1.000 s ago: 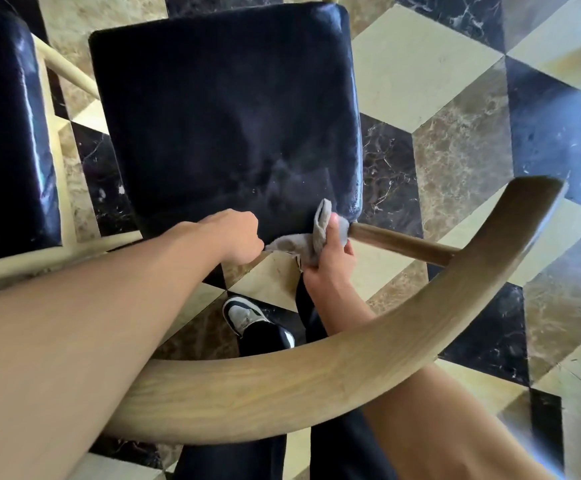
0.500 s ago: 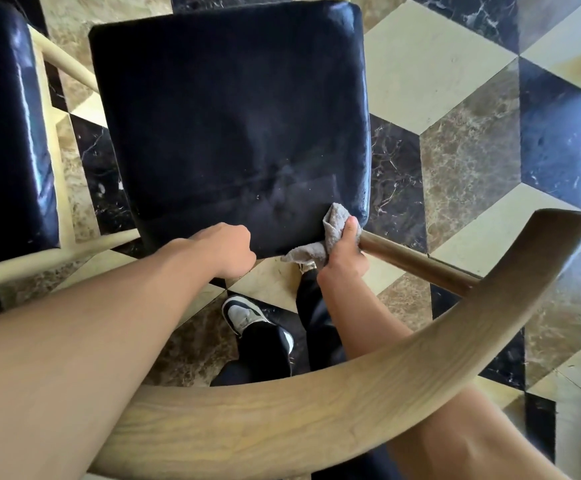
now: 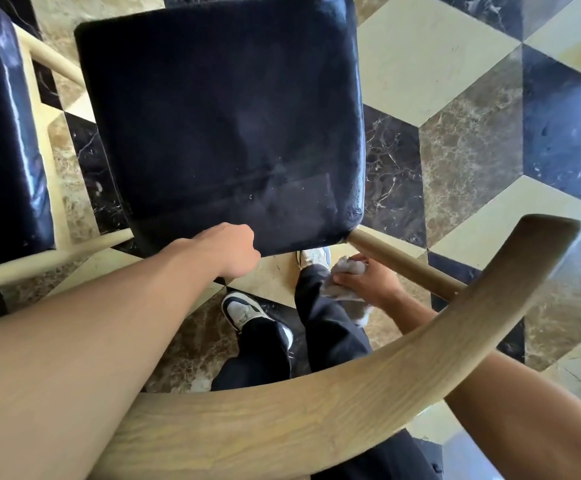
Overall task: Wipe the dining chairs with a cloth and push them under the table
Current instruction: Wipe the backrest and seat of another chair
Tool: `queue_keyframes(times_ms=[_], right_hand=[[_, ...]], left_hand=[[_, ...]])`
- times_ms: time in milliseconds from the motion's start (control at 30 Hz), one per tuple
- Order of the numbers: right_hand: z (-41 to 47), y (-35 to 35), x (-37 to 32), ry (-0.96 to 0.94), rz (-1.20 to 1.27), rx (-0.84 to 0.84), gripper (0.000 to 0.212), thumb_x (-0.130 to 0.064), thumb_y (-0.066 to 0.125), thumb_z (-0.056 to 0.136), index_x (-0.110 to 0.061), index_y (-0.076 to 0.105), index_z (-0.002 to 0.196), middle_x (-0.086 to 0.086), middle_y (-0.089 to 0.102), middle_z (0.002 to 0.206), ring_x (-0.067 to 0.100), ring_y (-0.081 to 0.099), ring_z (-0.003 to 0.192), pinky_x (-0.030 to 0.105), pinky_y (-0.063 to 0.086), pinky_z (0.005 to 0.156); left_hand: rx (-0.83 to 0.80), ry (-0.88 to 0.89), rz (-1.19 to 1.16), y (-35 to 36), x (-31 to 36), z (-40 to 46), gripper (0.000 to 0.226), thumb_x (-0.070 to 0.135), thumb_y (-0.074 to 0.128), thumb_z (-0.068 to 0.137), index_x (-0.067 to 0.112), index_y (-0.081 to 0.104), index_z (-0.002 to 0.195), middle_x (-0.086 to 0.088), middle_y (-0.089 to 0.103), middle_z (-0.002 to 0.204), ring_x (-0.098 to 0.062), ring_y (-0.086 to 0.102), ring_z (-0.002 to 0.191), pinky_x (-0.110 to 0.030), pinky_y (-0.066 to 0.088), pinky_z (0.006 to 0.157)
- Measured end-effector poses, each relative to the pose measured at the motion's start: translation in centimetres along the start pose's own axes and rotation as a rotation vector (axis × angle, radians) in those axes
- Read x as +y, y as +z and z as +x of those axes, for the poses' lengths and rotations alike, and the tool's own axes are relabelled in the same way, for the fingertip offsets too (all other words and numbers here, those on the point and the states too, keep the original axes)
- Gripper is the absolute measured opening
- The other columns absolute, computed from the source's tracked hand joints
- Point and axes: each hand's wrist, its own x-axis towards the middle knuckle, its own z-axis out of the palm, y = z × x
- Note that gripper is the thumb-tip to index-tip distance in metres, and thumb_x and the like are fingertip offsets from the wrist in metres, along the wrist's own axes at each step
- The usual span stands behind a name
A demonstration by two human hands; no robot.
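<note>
Nearest me the curved wooden backrest (image 3: 316, 420) arcs across; just past it the right hand (image 3: 368, 284) clutches the grey cloth (image 3: 346, 271) beside the rear post (image 3: 403, 263), under the seat's near right corner. The left hand (image 3: 233, 251) curls over the near edge of the dark seat (image 3: 226, 123), steadying the chair. Wiping seems in hand; next, I'd guess, rub that post.

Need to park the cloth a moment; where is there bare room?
The black seat cushion is bare. Crowded at its near edge: left hand grips it, right hand holds the cloth by the wooden rail.
</note>
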Motion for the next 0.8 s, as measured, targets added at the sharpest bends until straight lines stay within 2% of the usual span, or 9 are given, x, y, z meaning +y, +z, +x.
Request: queue_keyframes(times_ms=[67, 167, 233, 300, 400, 500, 600, 700, 800], right_hand=[[0.8, -2.5, 1.5, -0.049, -0.061, -0.097, 0.01, -0.021, 0.073, 0.088, -0.015, 0.066, 0.085, -0.008, 0.069, 0.079, 0.001, 0.066, 0.076, 0.022, 0.055, 0.078], [2.9, -7.8, 3.9, 0.028, -0.039, 0.115, 0.031, -0.044, 0.08, 0.073, -0.026, 0.068, 0.096, -0.002, 0.074, 0.092, 0.018, 0.072, 0.087, 0.048, 0.058, 0.086], [0.7, -10.1, -2.2, -0.036, 0.05, 0.286, 0.051, -0.044, 0.08, 0.069, -0.023, 0.061, 0.111, 0.002, 0.071, 0.105, 0.018, 0.071, 0.095, 0.044, 0.059, 0.085], [0.3, -11.6, -7.5, -0.183, 0.11, 0.257, 0.056, -0.029, 0.081, 0.076, -0.014, 0.053, 0.122, 0.002, 0.065, 0.108, 0.009, 0.069, 0.095, 0.031, 0.059, 0.078], [1.3, -12.3, -14.4, -0.514, -0.203, 0.145, 0.054, -0.018, 0.083, 0.079, -0.02, 0.053, 0.123, -0.006, 0.06, 0.105, 0.006, 0.064, 0.088, 0.024, 0.056, 0.071], [3.5, -11.2, -19.5, -0.823, -0.81, -0.152, 0.065, -0.026, 0.087, 0.074, -0.023, 0.054, 0.129, -0.007, 0.05, 0.113, 0.012, 0.05, 0.096, 0.026, 0.046, 0.08], [5.7, -8.6, -21.3, -1.223, -1.284, -0.514, 0.065, -0.029, 0.084, 0.076, -0.026, 0.05, 0.131, -0.003, 0.05, 0.119, 0.017, 0.047, 0.099, 0.032, 0.049, 0.082], [6.7, -5.8, -19.7, -1.473, -1.536, -0.781, 0.059, -0.028, 0.079, 0.078, -0.028, 0.051, 0.13, -0.004, 0.049, 0.129, 0.023, 0.048, 0.108, 0.043, 0.056, 0.084], [6.4, -4.1, -17.6, -1.647, -1.575, -0.861, 0.061, -0.03, 0.088, 0.064, -0.026, 0.064, 0.119, -0.004, 0.058, 0.127, 0.021, 0.041, 0.115, 0.041, 0.052, 0.092]], left_hand=[[0.001, -0.002, -0.023, -0.1, 0.0, -0.3, 0.018, 0.03, 0.043, 0.087, 0.022, 0.059, 0.088, -0.002, 0.063, 0.09, -0.025, 0.061, 0.084, -0.04, 0.052, 0.079], [0.01, -0.001, -0.045, -0.5, 0.2, -1.2, 0.019, 0.031, 0.042, 0.089, 0.022, 0.059, 0.09, -0.002, 0.063, 0.092, -0.025, 0.06, 0.085, -0.039, 0.052, 0.078], [0.029, 0.006, -0.056, -0.8, 0.1, -1.9, 0.02, 0.029, 0.043, 0.092, 0.019, 0.06, 0.095, -0.004, 0.063, 0.094, -0.025, 0.061, 0.086, -0.037, 0.051, 0.075], [0.055, -0.01, -0.079, -1.0, -0.1, -2.4, 0.021, 0.028, 0.044, 0.094, 0.016, 0.061, 0.099, -0.005, 0.063, 0.096, -0.025, 0.061, 0.086, -0.037, 0.052, 0.074], [0.062, -0.05, -0.109, -0.6, -0.8, -2.3, 0.029, 0.028, 0.043, 0.093, 0.015, 0.058, 0.115, -0.009, 0.061, 0.115, -0.028, 0.06, 0.099, -0.042, 0.053, 0.082], [0.078, -0.108, -0.115, 0.2, -1.2, -1.6, 0.059, 0.025, 0.043, 0.094, 0.021, 0.027, 0.151, -0.011, 0.014, 0.162, -0.032, 0.026, 0.144, -0.05, 0.038, 0.107], [0.103, -0.169, -0.169, 0.4, -0.9, -1.2, 0.071, 0.022, 0.043, 0.098, 0.025, 0.006, 0.158, -0.01, -0.018, 0.164, -0.029, -0.005, 0.152, -0.056, 0.028, 0.113], [0.097, -0.181, -0.225, 0.7, -0.9, -0.3, 0.071, 0.021, 0.042, 0.099, 0.027, 0.005, 0.159, -0.012, -0.021, 0.163, -0.032, -0.006, 0.152, -0.055, 0.028, 0.113], [0.102, -0.191, -0.25, 0.7, -0.9, 0.1, 0.07, 0.019, 0.041, 0.098, 0.029, 0.007, 0.159, -0.012, -0.021, 0.163, -0.031, -0.005, 0.152, -0.053, 0.03, 0.112]])
